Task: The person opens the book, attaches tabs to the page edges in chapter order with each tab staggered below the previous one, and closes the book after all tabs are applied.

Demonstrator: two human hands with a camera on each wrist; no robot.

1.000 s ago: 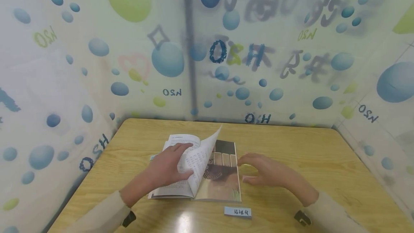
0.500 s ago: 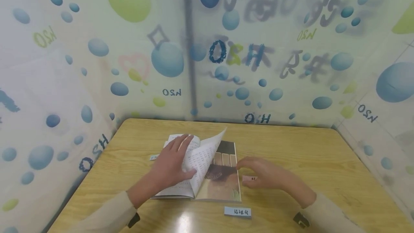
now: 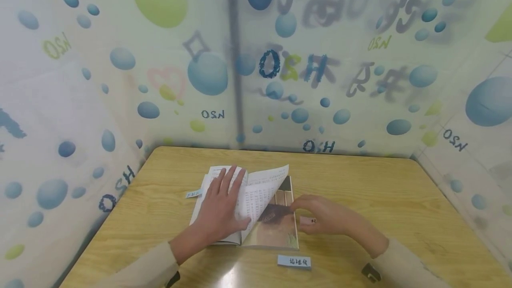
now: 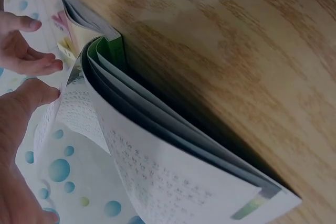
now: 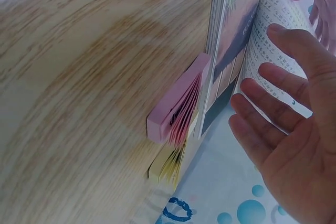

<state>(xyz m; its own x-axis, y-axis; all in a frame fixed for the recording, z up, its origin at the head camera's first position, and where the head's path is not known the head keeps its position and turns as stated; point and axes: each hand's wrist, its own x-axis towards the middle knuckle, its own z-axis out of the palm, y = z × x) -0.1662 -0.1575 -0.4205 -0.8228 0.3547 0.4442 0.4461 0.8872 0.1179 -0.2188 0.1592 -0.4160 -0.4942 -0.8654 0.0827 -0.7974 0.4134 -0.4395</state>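
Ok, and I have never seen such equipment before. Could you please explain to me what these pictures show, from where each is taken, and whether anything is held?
There is no machine here: each "grip" is simply a person's bare hand. The wide picture comes from a camera on the head, looking forward and down; the two others come from cameras on the left and right wrists. On the wooden table lies an open book with one page partly raised. Around it are two small blue pads, a pink pad and a yellow pad. The left hand spreads over the book; the right hand is by its right edge. Neither hand appears to grasp anything.
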